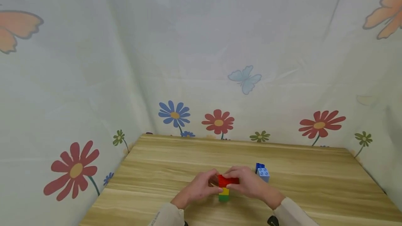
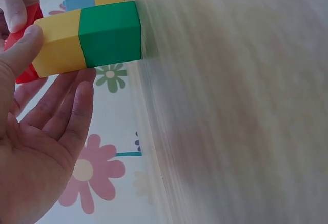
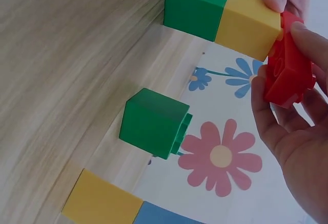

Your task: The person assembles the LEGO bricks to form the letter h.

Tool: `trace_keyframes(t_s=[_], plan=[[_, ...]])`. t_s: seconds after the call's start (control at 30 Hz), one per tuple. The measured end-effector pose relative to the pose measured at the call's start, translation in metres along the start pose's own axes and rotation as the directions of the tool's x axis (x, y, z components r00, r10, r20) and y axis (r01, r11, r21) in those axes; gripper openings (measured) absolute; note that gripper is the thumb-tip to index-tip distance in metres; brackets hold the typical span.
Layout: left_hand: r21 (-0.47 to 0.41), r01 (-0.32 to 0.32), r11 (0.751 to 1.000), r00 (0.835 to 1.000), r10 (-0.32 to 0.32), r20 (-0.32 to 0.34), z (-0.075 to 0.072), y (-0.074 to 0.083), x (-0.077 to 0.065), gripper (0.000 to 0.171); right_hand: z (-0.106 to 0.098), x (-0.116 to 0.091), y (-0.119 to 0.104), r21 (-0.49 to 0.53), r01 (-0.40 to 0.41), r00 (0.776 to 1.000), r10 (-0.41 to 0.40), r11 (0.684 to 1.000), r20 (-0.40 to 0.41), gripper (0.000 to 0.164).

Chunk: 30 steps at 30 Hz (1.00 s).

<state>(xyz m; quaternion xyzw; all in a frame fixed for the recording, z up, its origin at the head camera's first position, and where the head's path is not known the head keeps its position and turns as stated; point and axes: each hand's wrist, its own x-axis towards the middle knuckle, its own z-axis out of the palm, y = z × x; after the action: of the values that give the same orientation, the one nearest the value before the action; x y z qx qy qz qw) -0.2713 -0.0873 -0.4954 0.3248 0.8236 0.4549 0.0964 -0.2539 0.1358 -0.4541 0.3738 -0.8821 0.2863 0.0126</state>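
A green block (image 2: 110,34) stands on the table with a yellow block (image 2: 59,44) on top of it. A longer red brick (image 3: 289,67) lies across the top of the yellow block and juts out to the right. My right hand (image 1: 248,181) grips this red brick between thumb and fingers. From the other side my left hand (image 1: 199,185) holds the yellow block near its top, thumb on one face and fingers behind. Whether the red brick is fully seated, I cannot tell.
Right of the hands stand a light blue block (image 1: 263,174) and a dark blue block (image 1: 259,166). The right wrist view shows a separate green block (image 3: 154,124) and a yellow block (image 3: 102,198) joined to a blue one. A flowered curtain (image 1: 201,44) surrounds the wooden table (image 1: 150,170).
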Motion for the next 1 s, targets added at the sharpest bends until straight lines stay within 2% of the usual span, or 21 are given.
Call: trace_keyframes(t_s=[0.1,0.4,0.73,1.0], plan=[[0.002,-0.015,1.000,1.000,0.015,-0.002,0.0007,-0.0008,0.0002,0.024,0.0006,-0.0002,-0.0014,-0.009,-0.003,1.000,0.003,1.000,0.006,0.030],[0.035,0.016,0.999,1.000,-0.015,-0.011,0.0030,-0.0010,0.0013,0.026,0.0015,-0.0005,-0.0093,-0.080,-0.030,1.000,0.030,0.996,0.000,0.029],[0.029,-0.031,0.999,0.999,0.031,-0.008,0.0030,-0.0004,0.0002,0.022,0.0036,-0.0012,-0.0068,-0.086,-0.012,1.000,0.012,0.996,-0.004,0.029],[0.025,0.016,1.000,1.000,-0.016,-0.004,0.0022,0.0006,0.0011,0.023,0.0028,0.0008,-0.0059,-0.101,-0.015,1.000,0.015,0.995,-0.003,0.027]])
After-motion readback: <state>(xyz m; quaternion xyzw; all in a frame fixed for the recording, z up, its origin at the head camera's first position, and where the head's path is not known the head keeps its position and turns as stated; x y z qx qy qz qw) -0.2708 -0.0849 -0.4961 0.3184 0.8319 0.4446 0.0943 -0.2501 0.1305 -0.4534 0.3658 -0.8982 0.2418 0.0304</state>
